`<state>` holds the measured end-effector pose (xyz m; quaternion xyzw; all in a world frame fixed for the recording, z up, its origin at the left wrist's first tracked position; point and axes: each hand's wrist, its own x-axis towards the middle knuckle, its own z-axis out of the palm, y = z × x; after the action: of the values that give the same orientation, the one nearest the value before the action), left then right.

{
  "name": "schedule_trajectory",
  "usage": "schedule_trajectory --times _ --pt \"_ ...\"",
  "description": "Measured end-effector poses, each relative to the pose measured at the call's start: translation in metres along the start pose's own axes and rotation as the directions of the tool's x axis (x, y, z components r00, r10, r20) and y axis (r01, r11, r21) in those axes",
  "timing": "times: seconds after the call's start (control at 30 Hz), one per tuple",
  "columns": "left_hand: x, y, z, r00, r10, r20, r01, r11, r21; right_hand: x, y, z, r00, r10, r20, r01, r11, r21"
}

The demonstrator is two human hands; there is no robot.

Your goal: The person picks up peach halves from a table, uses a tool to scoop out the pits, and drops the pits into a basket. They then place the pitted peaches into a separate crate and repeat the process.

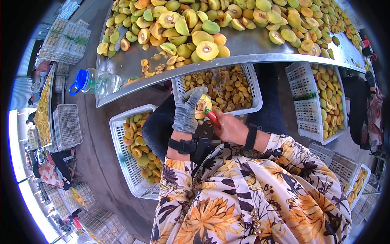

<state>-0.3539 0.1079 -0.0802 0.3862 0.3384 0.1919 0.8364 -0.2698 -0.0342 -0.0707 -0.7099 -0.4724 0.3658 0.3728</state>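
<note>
A grey knitted glove covers my left hand (186, 110), whose fingers are wrapped round a halved yellow fruit (202, 106). My bare right hand (230, 127) grips a knife (212, 118) with a red and green handle. The knife's tip end is at the cut face of the fruit; its blade is hidden. Both hands are above the near edge of a white crate (258, 103) holding small brownish fruit pieces. Beyond them, a metal table (243, 48) bears a heap of green and yellow fruit (207, 51), many cut in half.
A water bottle (99, 81) with a blue cap lies at the table's left corner. White crates of fruit stand at the left (129, 179) and right (302, 97). Other people sit at the far left (53, 171) and right edge (373, 114). Stacked crates (67, 40) stand farther back.
</note>
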Motion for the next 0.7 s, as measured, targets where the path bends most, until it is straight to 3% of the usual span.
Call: schedule_trajectory --times 0.07,0.13,0.2,0.3,0.47,0.53,0.57,0.63,0.67,0.7 --pt "0.005 -0.002 -0.005 1.000 -0.005 0.006 0.005 0.999 -0.034 0.002 0.004 0.001 1.000 0.004 0.017 -0.004 1.000 0.005" --pt "0.005 0.004 -0.006 0.994 -0.017 0.106 0.021 0.999 -0.032 0.008 0.009 -0.003 0.996 -0.094 -0.009 0.094 0.994 0.055" --pt "-0.002 0.012 -0.003 0.986 -0.048 0.162 0.061 0.995 -0.077 0.010 0.006 -0.010 0.997 -0.072 0.014 0.071 0.995 0.072" --pt "0.004 0.002 -0.004 0.998 0.044 0.034 -0.037 0.985 -0.171 0.014 0.007 -0.009 0.997 -0.072 0.034 0.070 0.996 0.061" --pt "0.003 -0.005 0.003 0.999 -0.019 -0.051 0.010 0.987 -0.159 0.011 0.012 -0.003 0.996 -0.080 0.025 0.081 0.995 -0.053" --pt "0.008 -0.008 0.010 0.968 0.072 -0.240 -0.094 0.992 -0.082 0.011 0.009 -0.004 0.997 -0.072 0.037 0.071 0.997 0.022" --pt "0.022 -0.025 0.003 0.926 0.270 -0.266 -0.289 0.957 -0.035 0.009 0.003 -0.007 0.997 -0.066 0.033 0.065 0.998 0.020" --pt "0.021 -0.022 0.005 0.919 0.313 -0.240 -0.315 0.949 0.031 0.008 -0.030 -0.016 0.914 0.286 0.288 -0.368 0.882 0.294" --pt "0.020 -0.021 0.004 0.909 0.357 -0.214 -0.344 0.934 0.098 0.007 -0.027 -0.012 0.913 0.287 0.290 -0.370 0.882 0.293" --pt "0.022 -0.020 0.000 0.924 0.340 -0.178 -0.325 0.940 0.108 0.006 -0.020 -0.006 0.953 0.208 0.219 -0.265 0.923 0.280"
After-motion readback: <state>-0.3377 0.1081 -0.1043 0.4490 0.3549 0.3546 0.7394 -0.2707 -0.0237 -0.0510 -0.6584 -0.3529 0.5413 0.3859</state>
